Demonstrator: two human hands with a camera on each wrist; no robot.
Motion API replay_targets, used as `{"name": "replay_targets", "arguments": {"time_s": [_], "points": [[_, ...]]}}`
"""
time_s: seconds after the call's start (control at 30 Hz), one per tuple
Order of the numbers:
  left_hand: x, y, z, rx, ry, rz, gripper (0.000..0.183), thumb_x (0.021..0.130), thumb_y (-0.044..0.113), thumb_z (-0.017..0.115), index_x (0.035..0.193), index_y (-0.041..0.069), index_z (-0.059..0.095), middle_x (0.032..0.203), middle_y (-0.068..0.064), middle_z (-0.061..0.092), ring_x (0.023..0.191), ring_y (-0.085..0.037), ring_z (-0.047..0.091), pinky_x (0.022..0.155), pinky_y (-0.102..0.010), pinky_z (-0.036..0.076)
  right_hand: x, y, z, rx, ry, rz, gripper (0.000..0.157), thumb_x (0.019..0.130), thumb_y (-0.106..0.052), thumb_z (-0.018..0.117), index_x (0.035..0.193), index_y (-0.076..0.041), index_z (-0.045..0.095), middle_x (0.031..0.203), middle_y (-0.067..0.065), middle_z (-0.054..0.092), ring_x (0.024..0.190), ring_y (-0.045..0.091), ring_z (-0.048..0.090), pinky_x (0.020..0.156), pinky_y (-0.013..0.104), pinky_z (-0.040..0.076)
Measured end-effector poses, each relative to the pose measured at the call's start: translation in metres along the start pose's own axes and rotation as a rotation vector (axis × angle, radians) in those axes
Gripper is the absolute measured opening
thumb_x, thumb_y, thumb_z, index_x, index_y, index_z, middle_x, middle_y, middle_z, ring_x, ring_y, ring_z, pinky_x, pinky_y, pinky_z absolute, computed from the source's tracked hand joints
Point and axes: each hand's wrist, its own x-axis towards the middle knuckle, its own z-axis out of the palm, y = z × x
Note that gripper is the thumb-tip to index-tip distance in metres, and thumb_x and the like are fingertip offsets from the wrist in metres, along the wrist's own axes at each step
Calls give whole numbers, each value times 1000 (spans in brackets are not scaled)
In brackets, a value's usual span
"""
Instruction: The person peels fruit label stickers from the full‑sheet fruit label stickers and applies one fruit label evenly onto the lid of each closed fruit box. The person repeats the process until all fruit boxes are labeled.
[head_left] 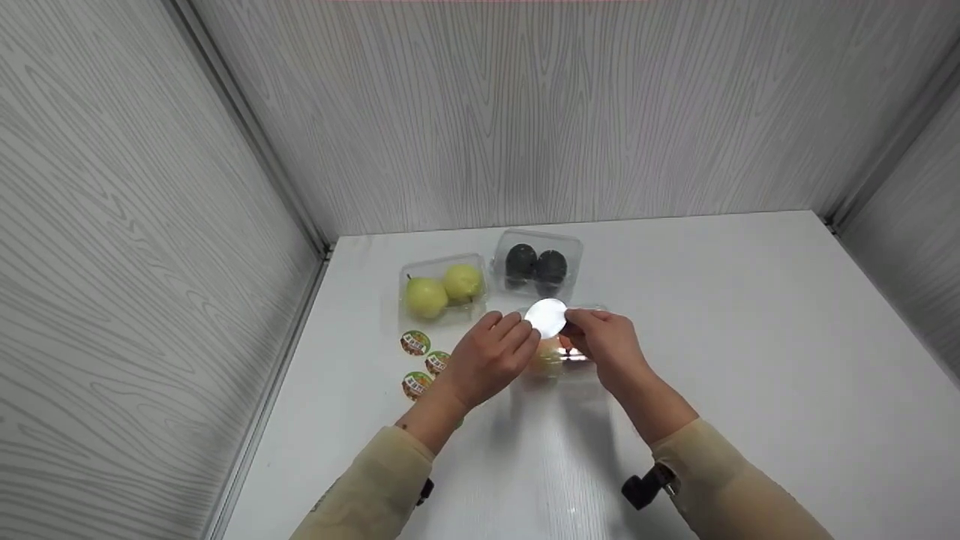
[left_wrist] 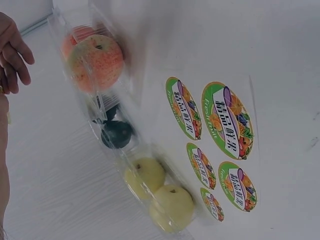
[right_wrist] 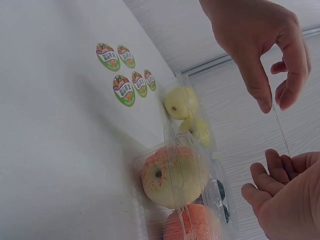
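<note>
Between my two hands is a round sticker [head_left: 546,318], its plain white side showing in the head view. My left hand [head_left: 496,352] pinches its left edge, and my right hand [head_left: 609,341] pinches the right edge between thumb and finger. Seen from the right wrist, the sticker [right_wrist: 281,130] is a thin line, edge-on between both hands. Below them sits a clear plastic box [right_wrist: 172,165] with red-and-yellow apples [left_wrist: 97,62] inside; the hands partly cover it in the head view.
Behind the apples, one clear box holds two yellow-green pears [head_left: 427,297] and another holds two dark, avocado-like fruits [head_left: 551,267]. Several printed "Fresh fruit" stickers [left_wrist: 227,120] lie on the white table [head_left: 750,337] to the left. Grey wood-grain panels [head_left: 487,112] stand around the table.
</note>
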Motion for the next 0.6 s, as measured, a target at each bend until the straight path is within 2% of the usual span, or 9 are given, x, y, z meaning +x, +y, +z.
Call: {"name": "replay_targets", "arguments": {"time_s": [0.33, 0.43, 0.53, 0.6], "points": [[2, 2, 2, -12, -7, 2, 15, 101, 3, 61, 94, 9, 74, 92, -4, 71, 95, -22, 70, 77, -34, 53, 2, 2, 1, -7, 14, -9, 31, 103, -16, 66, 119, 10, 73, 93, 7, 77, 85, 12, 73, 78, 23, 58], [3, 3, 2, -35, -4, -8, 16, 101, 3, 61, 94, 8, 74, 93, -5, 71, 94, -21, 70, 78, -34, 53, 3, 4, -1, -18, 24, -24, 32, 102, -17, 67, 119, 10, 73, 95, 8, 78, 88, 14, 74, 79, 22, 58], [5, 4, 2, -73, 13, -47, 14, 100, 2, 62, 95, 7, 74, 94, -5, 72, 94, -21, 69, 78, -33, 53, 3, 7, -4, -53, 40, -92, 32, 101, -20, 71, 118, 7, 75, 103, 10, 78, 100, 20, 74, 85, 22, 57], [7, 4, 1, -112, 34, -100, 12, 98, 0, 65, 95, 6, 75, 94, -5, 73, 94, -21, 70, 78, -34, 54, 3, 11, -6, -117, 56, -194, 32, 100, -24, 73, 117, 2, 77, 108, 9, 78, 107, 24, 72, 89, 25, 56]]}}
